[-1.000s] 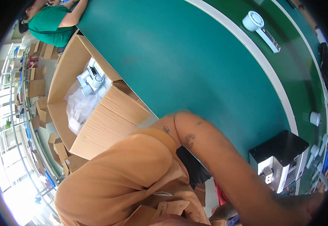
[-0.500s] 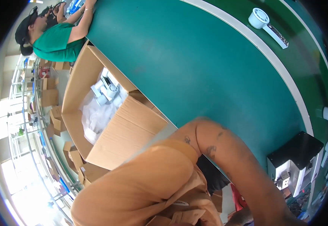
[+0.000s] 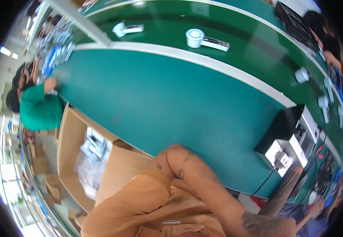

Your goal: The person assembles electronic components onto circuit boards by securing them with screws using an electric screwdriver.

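Green matting covers the long bench (image 3: 171, 102) in front of me, with a white stripe (image 3: 203, 63) running along it and a darker green strip beyond. My bent arm (image 3: 203, 185) crosses the lower part of the view, elbow up near the bench edge, forearm running down to the right; a tan sleeve (image 3: 140, 205) covers the upper arm and shoulder. Neither of my hands shows: the forearm leaves the picture at the bottom edge before the wrist, so I cannot tell how open either hand is or what it holds.

Nearest my elbow, just to its left, is an open carton (image 3: 100, 170) standing below the bench edge, its flaps spread. Inside lie clear plastic bags (image 3: 88, 170) and a few small white packs (image 3: 94, 144).

Right of my arm, at the bench end, sits a black-and-white machine (image 3: 285, 146) with a cable hanging from it. On the far strip stand a white tape roll (image 3: 195, 38) beside a flat box (image 3: 216, 43), another roll (image 3: 119, 28), and a white cup (image 3: 301, 75). A person in a green shirt (image 3: 37, 110) leans over the bench at the left.
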Tool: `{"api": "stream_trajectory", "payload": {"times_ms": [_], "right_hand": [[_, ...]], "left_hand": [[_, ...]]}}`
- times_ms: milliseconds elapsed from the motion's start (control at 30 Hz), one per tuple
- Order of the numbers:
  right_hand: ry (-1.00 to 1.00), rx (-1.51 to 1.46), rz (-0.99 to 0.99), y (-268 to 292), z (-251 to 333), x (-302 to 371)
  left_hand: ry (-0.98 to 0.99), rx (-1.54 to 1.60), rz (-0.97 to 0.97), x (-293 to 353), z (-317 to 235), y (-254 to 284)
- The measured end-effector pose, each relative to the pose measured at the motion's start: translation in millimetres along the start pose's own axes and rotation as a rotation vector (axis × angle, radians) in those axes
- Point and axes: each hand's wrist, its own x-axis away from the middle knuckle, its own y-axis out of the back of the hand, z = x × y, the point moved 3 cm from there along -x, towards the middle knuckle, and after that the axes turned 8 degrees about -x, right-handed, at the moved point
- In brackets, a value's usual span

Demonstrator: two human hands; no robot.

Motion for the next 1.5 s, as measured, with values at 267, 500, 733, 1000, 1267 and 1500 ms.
{"api": "stream_trajectory", "payload": {"times_ms": [267,500,733,1000,1267,1500], "right_hand": [[0.172,-0.046,-0.119,33,52,27],[0.365,0.001,-0.374,99,121,119],[0.431,-0.025,-0.384,57,136,159],[0.466,-0.091,-0.307,86,133,144],[0.474,-0.168,-0.281,79,125,135],[0.443,-0.170,-0.249,71,132,138]], "left_hand": [[0.124,-0.298,0.031,-2,6,12],[0.535,-0.976,0.263,-32,-51,18],[0.012,-1.454,0.433,-36,-31,4],[-0.085,-1.890,0.384,-20,-60,46],[0.034,-1.774,-0.622,-66,-75,237],[0.344,-2.461,-0.014,-141,-47,373]]}}
